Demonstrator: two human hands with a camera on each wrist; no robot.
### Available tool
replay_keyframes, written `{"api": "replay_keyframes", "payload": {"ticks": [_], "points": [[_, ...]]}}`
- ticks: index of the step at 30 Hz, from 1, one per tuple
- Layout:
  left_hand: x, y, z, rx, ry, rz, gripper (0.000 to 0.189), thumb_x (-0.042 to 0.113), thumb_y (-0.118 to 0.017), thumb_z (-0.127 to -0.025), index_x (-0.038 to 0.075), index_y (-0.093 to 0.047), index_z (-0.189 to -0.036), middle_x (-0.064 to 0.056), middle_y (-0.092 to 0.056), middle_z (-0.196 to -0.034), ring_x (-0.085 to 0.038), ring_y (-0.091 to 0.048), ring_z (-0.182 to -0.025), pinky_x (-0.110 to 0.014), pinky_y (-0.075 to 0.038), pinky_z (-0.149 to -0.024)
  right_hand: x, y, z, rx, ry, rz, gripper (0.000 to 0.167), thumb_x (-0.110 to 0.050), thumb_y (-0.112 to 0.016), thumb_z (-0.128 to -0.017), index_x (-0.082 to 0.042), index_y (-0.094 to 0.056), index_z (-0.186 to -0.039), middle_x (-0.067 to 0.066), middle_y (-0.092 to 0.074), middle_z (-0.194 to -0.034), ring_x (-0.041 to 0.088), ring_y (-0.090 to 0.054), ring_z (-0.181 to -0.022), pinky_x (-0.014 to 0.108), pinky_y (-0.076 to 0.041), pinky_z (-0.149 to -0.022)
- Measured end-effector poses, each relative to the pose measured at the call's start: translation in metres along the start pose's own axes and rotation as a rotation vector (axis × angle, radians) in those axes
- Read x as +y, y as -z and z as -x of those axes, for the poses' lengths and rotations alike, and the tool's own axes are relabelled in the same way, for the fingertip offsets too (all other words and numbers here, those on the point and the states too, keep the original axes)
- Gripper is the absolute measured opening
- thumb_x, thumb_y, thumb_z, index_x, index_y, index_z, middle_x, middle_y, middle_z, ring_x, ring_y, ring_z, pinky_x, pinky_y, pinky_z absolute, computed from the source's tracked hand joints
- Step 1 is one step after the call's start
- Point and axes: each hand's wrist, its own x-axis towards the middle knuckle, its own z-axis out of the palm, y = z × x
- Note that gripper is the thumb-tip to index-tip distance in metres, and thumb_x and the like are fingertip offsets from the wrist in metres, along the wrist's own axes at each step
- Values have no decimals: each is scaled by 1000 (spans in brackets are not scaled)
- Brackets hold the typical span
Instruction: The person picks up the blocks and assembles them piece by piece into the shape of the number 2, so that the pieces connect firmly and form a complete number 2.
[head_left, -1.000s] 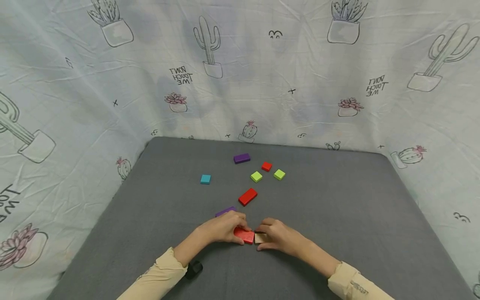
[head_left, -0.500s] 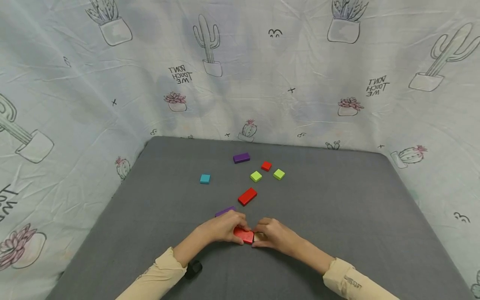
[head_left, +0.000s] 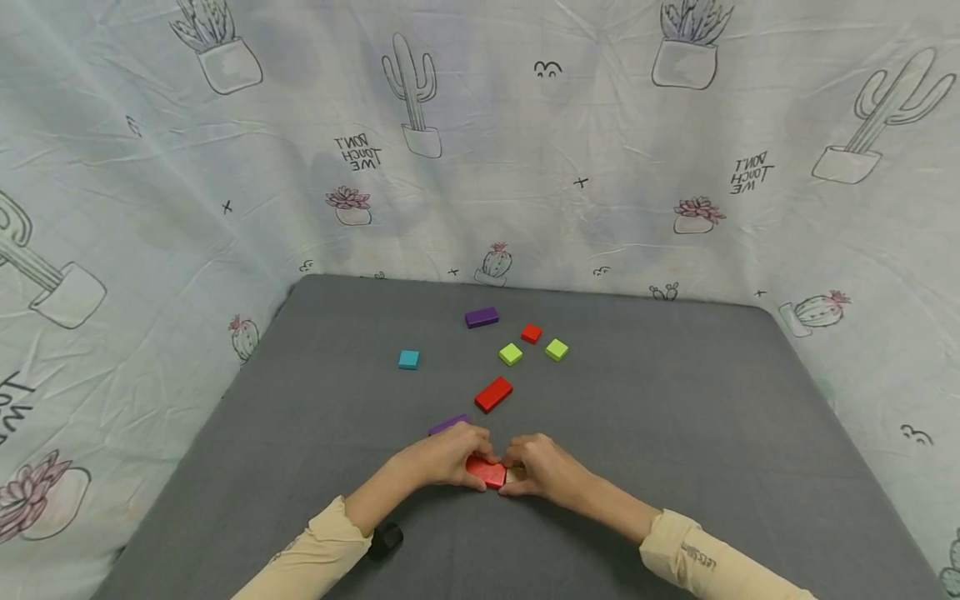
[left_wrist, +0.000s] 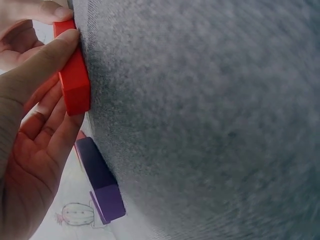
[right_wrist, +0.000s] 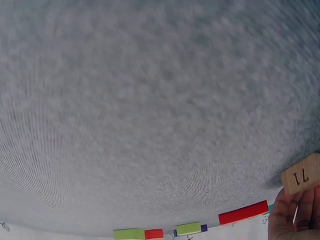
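Near the middle of the grey table, my left hand [head_left: 448, 454] grips a red rectangular block [head_left: 487, 473] between thumb and fingers. The left wrist view shows that red block [left_wrist: 75, 75] lying along the cloth, my thumb on its near side. My right hand [head_left: 551, 468] pinches a light wooden block [head_left: 515, 475] from the other side, its end right at the red block's right end. Dark marks show on one face of the wooden block [right_wrist: 302, 176] in the right wrist view. Just beyond my left knuckles lies a purple block [head_left: 450, 424], partly hidden by the hand.
Beyond my hands lies another red block [head_left: 493, 394]. Farther back are a teal square [head_left: 408, 359], two lime-green squares [head_left: 511, 354], a small red piece [head_left: 531, 333] and a second purple block [head_left: 482, 317]. A printed white cloth [head_left: 570, 125] surrounds the table.
My right hand has slid slightly left with the wooden block, closing the narrow gap to the red block. The left hand keeps its hold in the same place.
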Motion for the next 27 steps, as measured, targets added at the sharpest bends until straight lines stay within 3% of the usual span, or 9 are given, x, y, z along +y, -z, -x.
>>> {"api": "replay_keyframes", "payload": {"ticks": [9, 18, 22, 27], "points": [[-4, -1, 1, 3, -19, 20, 31, 22, -84, -74, 8, -74, -100, 6, -57, -81, -3, -45, -67, -12, -36, -58, -3, 2, -5, -54, -81, -30, 26, -18, -87, -69, -9, -62, -68, -6, -48, -61, -3, -32, -58, 12, -27, -50], [-8, -1, 5, 2, -38, 51, 39, 27, -82, -76, 9, -72, -109, 6, -59, -91, -1, -48, -75, -11, -40, -65, -3, 2, -4, -43, -96, -31, 26, -18, -88, -67, -9, -63, -68, -7, -53, -63, -3, -36, -58, 11, -31, -52], [-14, 6, 11, 31, -63, 146, 46, 28, -80, -78, 8, -69, -118, 2, -62, -105, -5, -56, -90, -16, -46, -77, -4, 2, -4, -36, -74, -44, 27, -19, -88, -66, -10, -63, -67, -8, -50, -62, -4, -33, -57, 10, -29, -50], [-35, 25, 21, 142, -61, 348, 42, 22, -76, -83, 5, -67, -121, -3, -66, -117, -15, -60, -106, -30, -48, -91, -4, 2, -5, -31, -79, -47, 27, -19, -88, -67, -10, -62, -67, -9, -49, -63, -4, -33, -58, 11, -29, -50]]}}
